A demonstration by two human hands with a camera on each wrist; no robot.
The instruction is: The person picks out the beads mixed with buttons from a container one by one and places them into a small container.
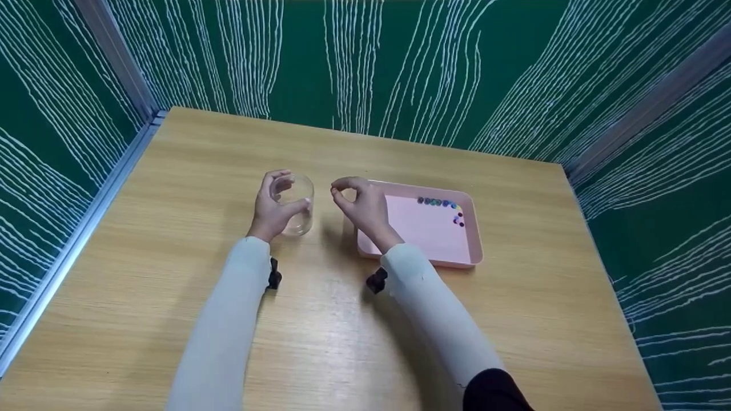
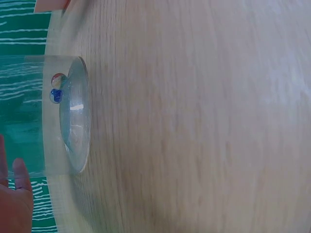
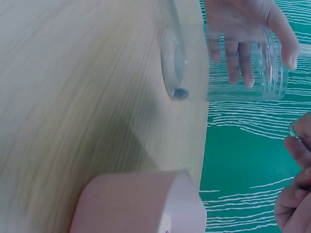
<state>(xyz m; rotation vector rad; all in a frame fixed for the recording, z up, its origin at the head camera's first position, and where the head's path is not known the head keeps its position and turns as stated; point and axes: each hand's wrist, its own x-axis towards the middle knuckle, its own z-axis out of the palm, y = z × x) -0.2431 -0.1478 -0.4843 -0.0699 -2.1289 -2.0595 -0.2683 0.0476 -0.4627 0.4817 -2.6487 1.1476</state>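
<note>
My left hand (image 1: 273, 208) grips a clear glass jar (image 1: 301, 220) around its side, thumb across the front. The jar stands upright on the table. Low inside it, the left wrist view shows a blue marble (image 2: 56, 96) and a reddish one (image 2: 59, 80) at the bottom. Just right of the jar, my right hand (image 1: 365, 206) is raised over the left edge of a pink tray (image 1: 411, 234). Between its thumb and forefinger it pinches a small clear marble (image 3: 292, 129), partly hidden by the fingertips.
Several marbles (image 1: 433, 201) form a row along the tray's far side, and a few darker ones (image 1: 458, 220) lie by its far right corner. Wooden table (image 1: 320, 319) surrounds the tray and jar. Green panels (image 1: 302, 57) with white lines enclose the back and sides.
</note>
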